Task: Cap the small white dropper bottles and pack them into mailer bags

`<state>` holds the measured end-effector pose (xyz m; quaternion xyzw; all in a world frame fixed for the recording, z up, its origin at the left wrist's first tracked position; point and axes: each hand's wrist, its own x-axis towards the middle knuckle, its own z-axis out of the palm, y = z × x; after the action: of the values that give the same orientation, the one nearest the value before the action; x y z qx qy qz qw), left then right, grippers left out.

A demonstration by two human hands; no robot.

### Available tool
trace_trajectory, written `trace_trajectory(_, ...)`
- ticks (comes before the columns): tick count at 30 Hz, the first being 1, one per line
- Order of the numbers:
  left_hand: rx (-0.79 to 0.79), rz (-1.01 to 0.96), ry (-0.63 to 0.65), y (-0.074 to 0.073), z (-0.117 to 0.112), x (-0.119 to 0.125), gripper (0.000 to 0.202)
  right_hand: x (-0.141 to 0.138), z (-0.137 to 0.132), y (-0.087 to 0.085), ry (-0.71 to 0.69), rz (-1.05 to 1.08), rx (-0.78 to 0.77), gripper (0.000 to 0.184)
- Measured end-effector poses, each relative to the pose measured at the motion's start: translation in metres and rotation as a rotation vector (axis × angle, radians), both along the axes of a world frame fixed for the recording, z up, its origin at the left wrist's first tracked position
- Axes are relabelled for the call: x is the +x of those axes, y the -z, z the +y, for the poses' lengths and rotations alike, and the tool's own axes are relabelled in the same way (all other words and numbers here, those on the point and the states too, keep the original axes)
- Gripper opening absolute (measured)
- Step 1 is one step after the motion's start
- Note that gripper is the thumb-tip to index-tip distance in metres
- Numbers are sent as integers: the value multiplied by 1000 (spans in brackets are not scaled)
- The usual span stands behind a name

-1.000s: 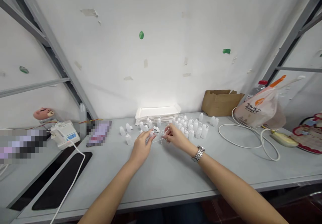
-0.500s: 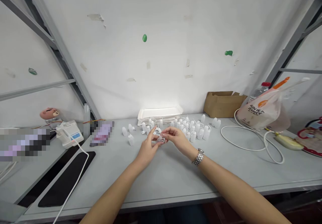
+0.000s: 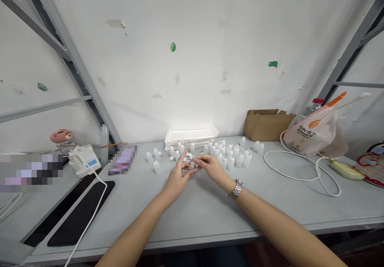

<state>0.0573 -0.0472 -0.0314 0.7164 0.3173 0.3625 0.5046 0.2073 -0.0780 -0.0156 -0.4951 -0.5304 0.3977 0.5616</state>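
**Head view.** We look down on two bare hands meeting at the centre of a grey tabletop. Against the head view a second earlier, the hands have closed in on each other, and their fingertips now nearly meet. The right hand, a steel watch on its wrist, pinches a small clear piece between narrowly set fingers. The left hand stands just beside it, with its fingers raised and narrow; we cannot tell whether they grip the piece too (the hands hide much of it, and its exact kind cannot be made out). The piece lies just in front of a cluster of white plastic bottles, which spreads from 11 to 1 o'clock of the hands. Behind them, at 12 o'clock, sits a white foam tray. At 2 o'clock we see a cardboard box, then a printed plastic bag and a looped white cable toward 3 o'clock. At 10 o'clock lies a small white device, with a pink plush toy behind it, and at 8 o'clock a black mat.
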Motion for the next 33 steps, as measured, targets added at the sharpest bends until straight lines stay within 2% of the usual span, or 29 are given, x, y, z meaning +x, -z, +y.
trace_trajectory(12,-81,-71,-16,-5,-2,-1,69,1,-4,-2,-25,-25,28,21)
trace_trajectory(20,-121,-137,-43,-11,-5,0,72,0,-7,-7,-52,57,-17,21)
trace_trajectory(25,-90,-143,-68,-13,-4,-2,70,1,-7,-6,-79,71,-10,26)
trace_trajectory(33,-109,-128,-46,-11,-4,0,73,0,-7,-8,-95,103,2,16)
